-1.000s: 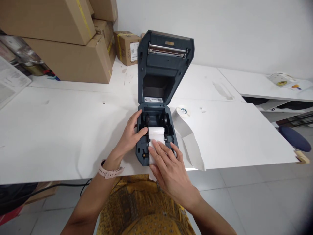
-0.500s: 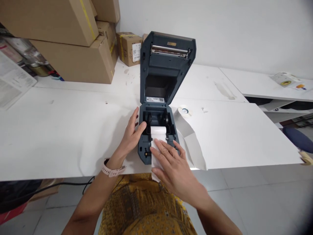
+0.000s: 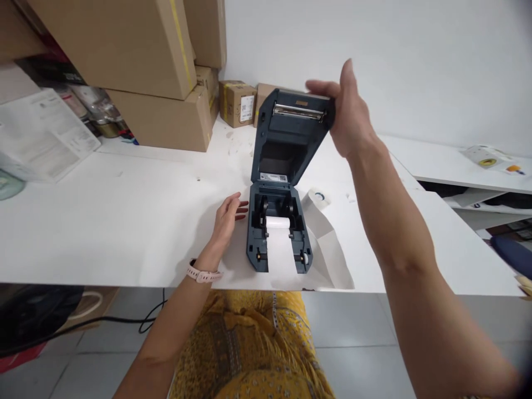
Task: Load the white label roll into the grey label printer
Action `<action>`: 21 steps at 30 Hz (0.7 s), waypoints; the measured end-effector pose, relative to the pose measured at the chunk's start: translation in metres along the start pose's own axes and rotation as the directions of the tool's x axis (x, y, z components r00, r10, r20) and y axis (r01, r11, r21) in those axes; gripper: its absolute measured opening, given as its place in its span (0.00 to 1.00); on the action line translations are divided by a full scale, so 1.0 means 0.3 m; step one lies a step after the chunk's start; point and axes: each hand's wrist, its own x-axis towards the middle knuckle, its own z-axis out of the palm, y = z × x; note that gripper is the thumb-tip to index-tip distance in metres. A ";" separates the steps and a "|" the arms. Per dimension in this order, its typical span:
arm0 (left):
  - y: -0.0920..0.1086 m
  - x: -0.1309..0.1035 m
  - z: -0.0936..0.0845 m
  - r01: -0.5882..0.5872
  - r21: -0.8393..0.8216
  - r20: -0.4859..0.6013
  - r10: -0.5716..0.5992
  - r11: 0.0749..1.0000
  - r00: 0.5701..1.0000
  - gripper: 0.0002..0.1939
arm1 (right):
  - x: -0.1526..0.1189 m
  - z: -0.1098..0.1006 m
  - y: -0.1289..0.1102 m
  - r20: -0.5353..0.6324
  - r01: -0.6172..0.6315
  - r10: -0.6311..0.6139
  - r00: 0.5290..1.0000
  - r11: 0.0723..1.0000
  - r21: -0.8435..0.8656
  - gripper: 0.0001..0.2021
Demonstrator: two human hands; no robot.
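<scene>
A dark grey-blue label printer sits on the white table with its lid raised. Inside it is a small white label roll, and a strip of white label paper runs forward over the roller past the front edge. My right hand is at the lid's upper right corner, some fingers behind its top edge. My left hand is beside the printer's left wall, fingers loosely stretched out and holding nothing; whether the fingertips touch the wall, I cannot tell.
Right of the printer lies another label roll with a long loose strip of backing paper. Cardboard boxes are stacked at the back left, near printed papers. A lower shelf is at the right.
My right hand has left the label paper and moved up to the lid's corner. The lid tilts slightly more forward. My left hand has drawn a little away from the printer's rim.
</scene>
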 end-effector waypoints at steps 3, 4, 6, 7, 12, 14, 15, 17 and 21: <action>-0.008 0.005 -0.009 -0.017 -0.021 -0.017 0.017 1.000 1.000 0.31 | -0.109 0.018 -0.063 -0.037 -0.197 0.212 0.977 0.948 0.250 0.45; -0.010 0.007 -0.011 -0.031 -0.025 -0.029 0.030 0.999 0.999 0.31 | -0.180 0.017 -0.096 -0.091 -0.173 0.202 0.975 0.951 0.256 0.41; -0.009 0.012 -0.015 -0.060 -0.030 -0.048 0.059 0.998 0.997 0.30 | -0.355 0.013 -0.168 -0.156 -0.063 0.089 0.984 0.984 0.164 0.29; -0.006 0.012 -0.017 -0.074 -0.031 -0.058 0.072 0.997 0.996 0.30 | -0.450 0.015 -0.200 -0.157 -0.042 0.053 0.986 0.996 0.077 0.26; 0.030 -0.043 -0.012 -0.216 0.004 -0.066 0.215 0.976 0.974 0.27 | -0.852 0.088 -0.274 -0.033 0.025 -0.028 0.999 0.997 -0.073 0.19; 0.049 -0.099 0.000 -0.276 0.045 -0.011 0.277 0.960 0.961 0.28 | -0.935 0.130 -0.269 -0.028 0.040 -0.043 0.999 0.995 -0.091 0.20; 0.058 -0.131 0.009 -0.294 0.072 0.030 0.293 0.953 0.956 0.29 | -0.957 0.148 -0.265 -0.039 0.035 -0.039 0.998 0.996 -0.083 0.21; 0.070 -0.190 0.028 -0.295 0.129 0.121 0.281 0.947 0.952 0.35 | -0.972 0.171 -0.257 -0.087 -0.022 0.020 0.996 0.999 -0.027 0.20; 0.069 -0.259 0.059 -0.195 0.112 0.248 0.162 0.974 0.955 0.48 | -0.950 0.188 -0.230 -0.146 -0.260 0.274 0.950 0.959 0.111 0.26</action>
